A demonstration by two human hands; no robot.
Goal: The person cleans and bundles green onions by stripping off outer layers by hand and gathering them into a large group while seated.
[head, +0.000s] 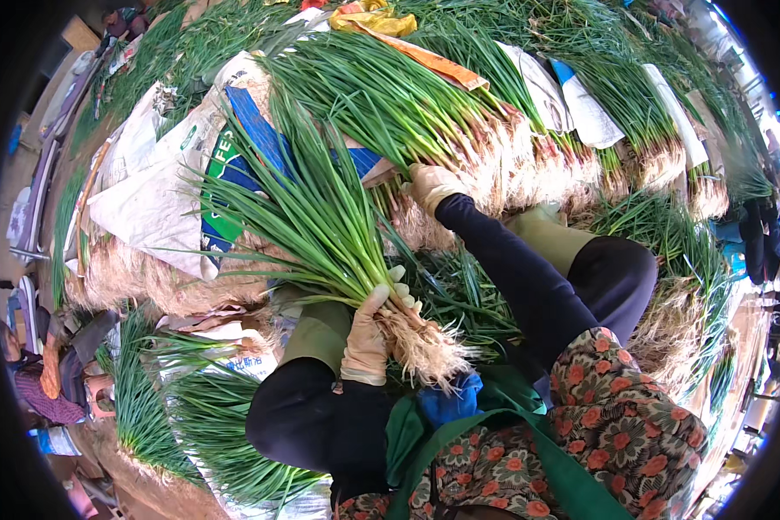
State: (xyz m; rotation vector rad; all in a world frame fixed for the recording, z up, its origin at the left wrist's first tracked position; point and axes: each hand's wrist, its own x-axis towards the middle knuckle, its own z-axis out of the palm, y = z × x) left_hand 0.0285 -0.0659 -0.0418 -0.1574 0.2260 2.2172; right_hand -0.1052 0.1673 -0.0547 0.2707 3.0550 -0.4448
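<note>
My left hand (367, 335), in a pale glove, is closed around the lower stems of a bunch of green onions (344, 240). Their leaves fan out up and to the left, and their pale roots hang to the lower right over a blue cloth (452, 398). My right hand (432, 183), gloved too, reaches forward to the stems at the near left edge of a large row of green onions (390, 97). Its fingertips are partly hidden, so whether it grips any stems is unclear. Loose green leaves lie between my knees.
Woven sacks (162, 195) cover more rooted onions at the left. More bundles (650, 123) with white sacking between them stand at the upper right. Onion piles (227, 422) lie beside my left leg. A person (49, 383) sits at the far left. My knees flank the leaves.
</note>
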